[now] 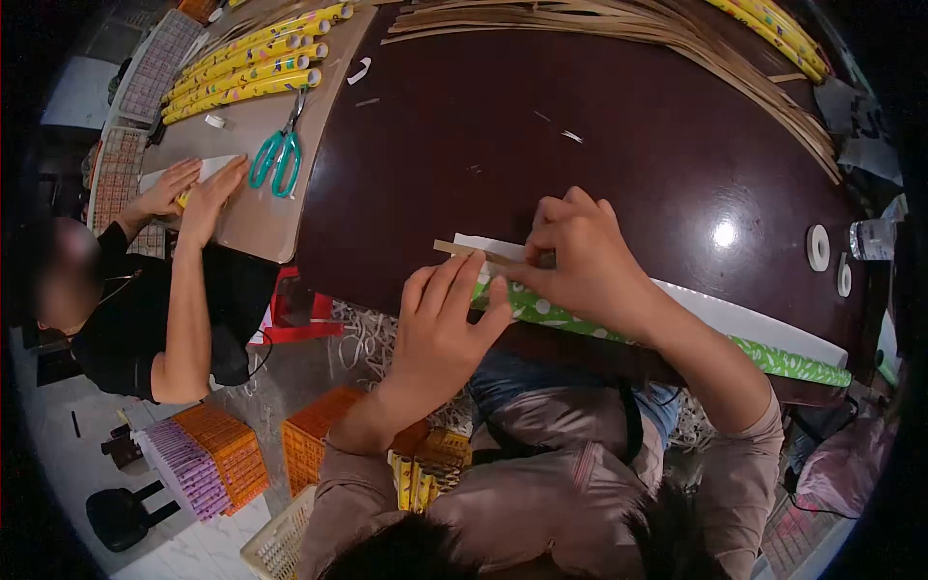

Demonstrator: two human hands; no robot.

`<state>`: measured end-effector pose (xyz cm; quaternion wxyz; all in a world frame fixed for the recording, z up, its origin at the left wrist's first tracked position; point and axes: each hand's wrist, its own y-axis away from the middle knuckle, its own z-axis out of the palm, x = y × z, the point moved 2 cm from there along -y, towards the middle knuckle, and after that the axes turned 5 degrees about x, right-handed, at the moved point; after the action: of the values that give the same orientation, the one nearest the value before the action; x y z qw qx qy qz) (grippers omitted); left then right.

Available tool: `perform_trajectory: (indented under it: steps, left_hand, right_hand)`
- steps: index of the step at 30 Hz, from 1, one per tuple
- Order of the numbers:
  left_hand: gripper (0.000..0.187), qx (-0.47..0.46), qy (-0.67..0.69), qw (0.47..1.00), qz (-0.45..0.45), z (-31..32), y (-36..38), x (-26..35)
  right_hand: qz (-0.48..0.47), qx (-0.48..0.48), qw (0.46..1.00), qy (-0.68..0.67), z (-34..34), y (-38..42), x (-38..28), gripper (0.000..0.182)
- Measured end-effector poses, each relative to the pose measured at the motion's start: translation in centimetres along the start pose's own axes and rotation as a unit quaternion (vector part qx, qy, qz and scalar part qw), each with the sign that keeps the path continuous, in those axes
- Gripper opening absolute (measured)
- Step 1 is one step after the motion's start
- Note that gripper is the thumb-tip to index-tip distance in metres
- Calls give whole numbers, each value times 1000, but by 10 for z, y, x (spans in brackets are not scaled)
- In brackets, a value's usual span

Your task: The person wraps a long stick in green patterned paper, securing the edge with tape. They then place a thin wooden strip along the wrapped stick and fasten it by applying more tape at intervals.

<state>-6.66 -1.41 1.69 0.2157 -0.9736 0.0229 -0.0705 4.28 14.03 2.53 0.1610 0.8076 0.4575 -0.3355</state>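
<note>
A partly rolled sheet of green patterned wrapping paper (788, 364) with a white back lies along the table's near edge. My left hand (447, 311) grips its left end, fingers on top and thumb against the green side. Across the white margin there runs a narrow tan strip (450, 247), its left end sticking out past my left fingertips. Its other end is pinched between the thumb and bent fingers of my right hand (585, 251). My right forearm crosses over the roll and hides part of it.
Brown strips (580, 21) lie along the table's far edge. Tape rolls (818, 248) sit at the right. At the left table, a co-worker's hands (198, 193) press white paper near teal-handled scissors (277, 159) and yellow rolls (246, 87). Orange baskets (307, 435) stand below.
</note>
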Motion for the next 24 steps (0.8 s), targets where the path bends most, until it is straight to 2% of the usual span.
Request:
perform_trajectory:
  steps: [3, 5, 6, 7, 8, 9, 14, 17, 18, 21, 23, 24]
  left_hand:
    - [21, -10, -7, 1000, 12, 0, 0, -1]
    - [20, -14, -7, 1000, 8, -1, -2, -1]
    - [20, -14, -3, 1000, 8, -1, -1, -2]
    - [28, -25, -1, 1000, 14, 0, 1, -2]
    - [39, -36, 1, 999, 19, 0, 3, -3]
    - [39, -36, 7, 999, 19, -1, 2, -3]
    - [41, -44, 18, 999, 3, -2, -1, 1]
    - [44, -55, 2, 998, -1, -3, -1, 3]
    - [34, -38, -22, 999, 23, -3, 0, 3]
    - [39, -79, -40, 996, 10, 0, 2, 1]
    - [40, -83, -37, 996, 9, 3, 3, -1]
    - [42, -88, -45, 995, 0, 4, 3, -1]
  right_hand:
    - [-1, -15, 1000, 3, -18, 11, 4, 25]
    - [54, -68, 994, -66, -34, 24, 11, 27]
    - [50, -55, 995, -66, -43, 36, 14, 27]
    - [54, -56, 995, -64, -54, 47, 18, 27]
    - [128, -61, 983, -114, -67, 60, 23, 25]
    - [202, -64, 963, -164, -78, 75, 30, 23]
    - [302, 40, 943, -132, -134, 157, 62, 16]
    - [381, 102, 911, -125, -160, 207, 88, 16]
    - [409, 127, 896, -116, -166, 219, 91, 16]
    - [424, 202, 877, -97, -178, 250, 115, 18]
    - [404, 204, 891, -30, -184, 257, 125, 19]
    - [401, 229, 885, -53, -179, 261, 129, 20]
